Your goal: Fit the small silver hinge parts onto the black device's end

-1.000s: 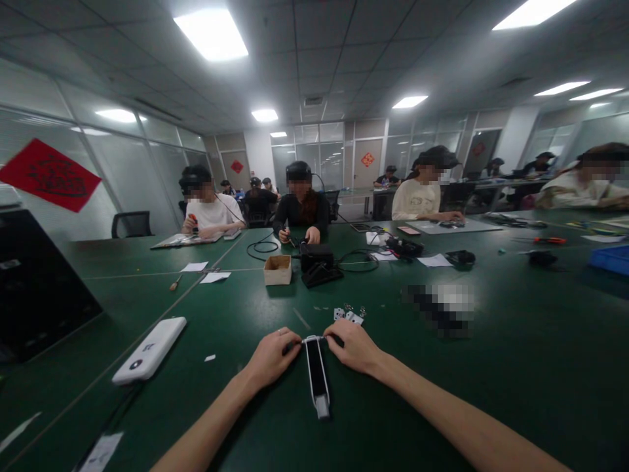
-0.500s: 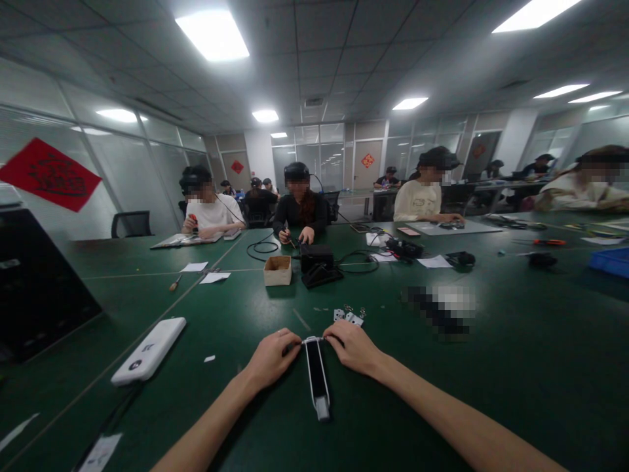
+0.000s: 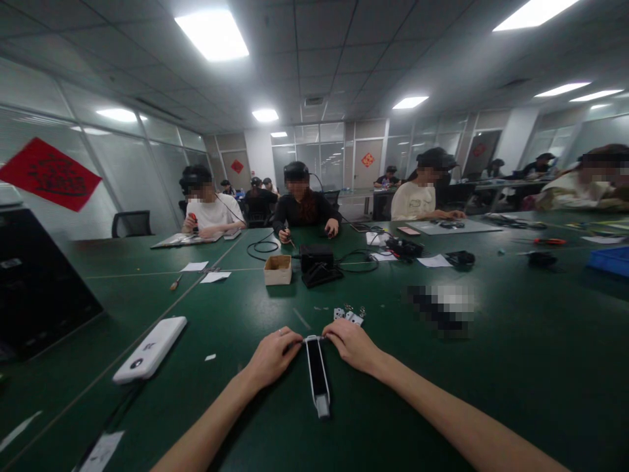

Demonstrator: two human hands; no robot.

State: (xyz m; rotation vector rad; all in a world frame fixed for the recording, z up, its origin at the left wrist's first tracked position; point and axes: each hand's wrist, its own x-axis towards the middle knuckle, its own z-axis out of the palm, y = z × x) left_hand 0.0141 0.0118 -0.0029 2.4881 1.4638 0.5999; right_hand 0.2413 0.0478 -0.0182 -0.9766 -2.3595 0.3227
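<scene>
A long, narrow part with a white frame and black middle (image 3: 317, 370) lies on the green table in front of me. Its near end carries a pale grey block. My left hand (image 3: 275, 354) is closed, fingertips pinching at the far end's left side. From the right, my right hand (image 3: 354, 344) pinches the same end. A thin bar seems to run across there between the fingertips; its exact shape is too small to make out. Just beyond my right hand lie small white pieces with dark holes (image 3: 352, 318) and a few tiny metal bits (image 3: 362, 311).
A white power bank (image 3: 150, 349) with a cable lies left. Ahead stand an open cardboard box (image 3: 278, 270) and a black device (image 3: 317, 262). A dark laptop-like panel (image 3: 39, 288) rises at far left. Co-workers sit across the table; a blue tray (image 3: 609, 261) is at right.
My hands and the long part stay almost still. Across the table, the co-worker in black has moved one hand to the right, away from the black device.
</scene>
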